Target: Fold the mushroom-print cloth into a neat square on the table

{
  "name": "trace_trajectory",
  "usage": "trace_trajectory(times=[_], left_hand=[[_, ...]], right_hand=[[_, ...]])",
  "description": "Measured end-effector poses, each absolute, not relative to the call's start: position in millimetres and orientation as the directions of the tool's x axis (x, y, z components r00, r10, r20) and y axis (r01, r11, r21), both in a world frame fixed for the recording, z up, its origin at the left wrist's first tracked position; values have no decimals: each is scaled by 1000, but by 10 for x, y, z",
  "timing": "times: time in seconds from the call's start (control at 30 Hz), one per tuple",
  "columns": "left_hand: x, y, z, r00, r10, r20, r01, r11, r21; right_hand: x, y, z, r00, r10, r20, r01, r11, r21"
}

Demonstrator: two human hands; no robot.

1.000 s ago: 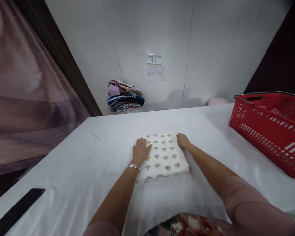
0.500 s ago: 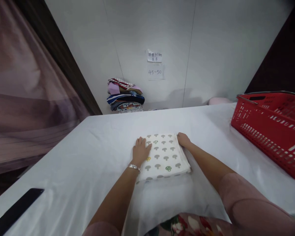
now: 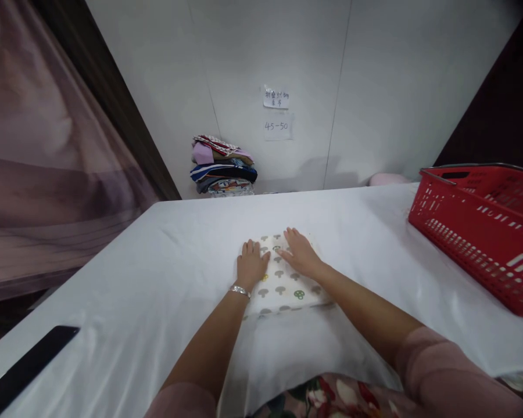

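Note:
A folded white cloth [image 3: 287, 293] printed with grey, green and yellow mushrooms lies flat on the white-covered table, close in front of me. My left hand [image 3: 251, 266] rests on its left edge, fingers stretched out and palm down. Across the upper right part of the cloth lies my right hand [image 3: 300, 253], also flat with its fingers spread. The far right corner of the cloth is partly hidden under that hand.
A red plastic basket [image 3: 479, 232] with a metal handle stands at the right. A black flat object [image 3: 30, 368] lies at the table's left edge. Behind the far edge is a stack of folded fabrics [image 3: 224, 165] by the wall. A pink curtain [image 3: 61, 174] hangs at the left.
My right hand has let go of the cloth's far right corner and moved left onto its top, opening flat. My left hand has stayed in place.

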State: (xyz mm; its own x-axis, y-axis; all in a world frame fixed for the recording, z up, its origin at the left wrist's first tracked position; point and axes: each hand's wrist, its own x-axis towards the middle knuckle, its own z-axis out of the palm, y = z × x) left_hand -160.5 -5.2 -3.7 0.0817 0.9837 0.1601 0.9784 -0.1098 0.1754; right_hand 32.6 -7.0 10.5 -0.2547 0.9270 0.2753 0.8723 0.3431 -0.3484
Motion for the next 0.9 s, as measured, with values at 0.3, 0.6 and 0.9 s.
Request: trace_trajectory(times=[0.3,0.6,0.9], left_hand=[[-1589,-74,-75,90,981,171,972,-124,199],[-1575,-89,-54,84,984,160,976,-113,186],[-1585,-95,-15,44,988,146,947,-88,309]], right_hand=[[390,-46,-194,-160,983,94,962,176,-209],[426,-6,-120,-92,996,11,971,92,-223],[474,-23,-179,-91,996,27,970,94,-225]])
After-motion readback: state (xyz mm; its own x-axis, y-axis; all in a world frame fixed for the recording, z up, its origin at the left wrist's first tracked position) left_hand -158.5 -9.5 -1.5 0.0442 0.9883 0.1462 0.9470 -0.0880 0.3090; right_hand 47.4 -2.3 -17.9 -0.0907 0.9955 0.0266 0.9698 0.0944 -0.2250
